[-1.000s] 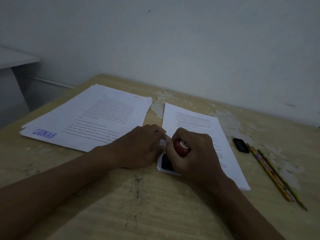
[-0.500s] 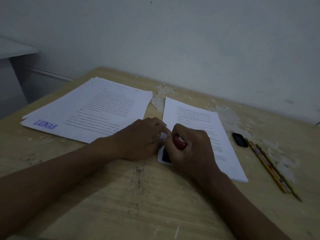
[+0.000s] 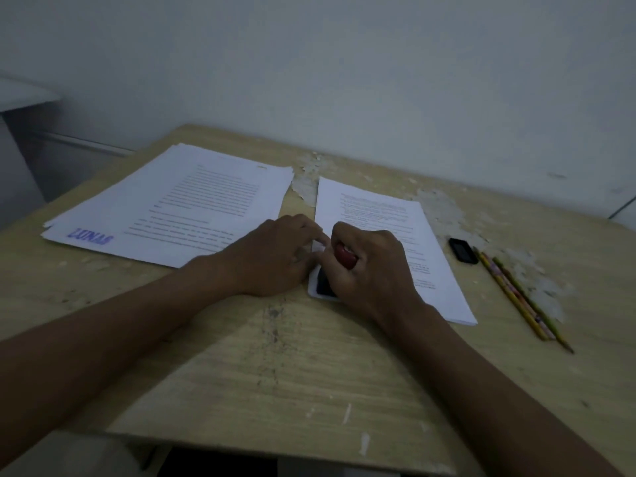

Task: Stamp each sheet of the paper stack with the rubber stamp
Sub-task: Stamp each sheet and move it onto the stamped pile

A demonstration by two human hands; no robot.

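Note:
My right hand (image 3: 370, 270) grips the red-handled rubber stamp (image 3: 345, 256) and holds it down on the near left corner of the right paper stack (image 3: 385, 215); the stamp's dark base (image 3: 325, 285) shows under my fingers. Beside it, my left hand (image 3: 275, 254) rests on the desk, its fingertips touching that stack's left edge. To the left lies a second pile of printed sheets (image 3: 179, 204), its top sheet bearing a blue "LUNAS" mark (image 3: 91, 237) at the near left corner.
A small black object (image 3: 463, 250) lies right of the stack, with three pencils (image 3: 516, 290) beside it. The wooden desk (image 3: 275, 366) has peeled patches near the wall. The desk's front edge runs close below my forearms.
Both hands stay in place on the stack's corner with the stamp pressed down. The camera has tilted slightly, so the desk sits a little lower in view than 0.5 s ago.

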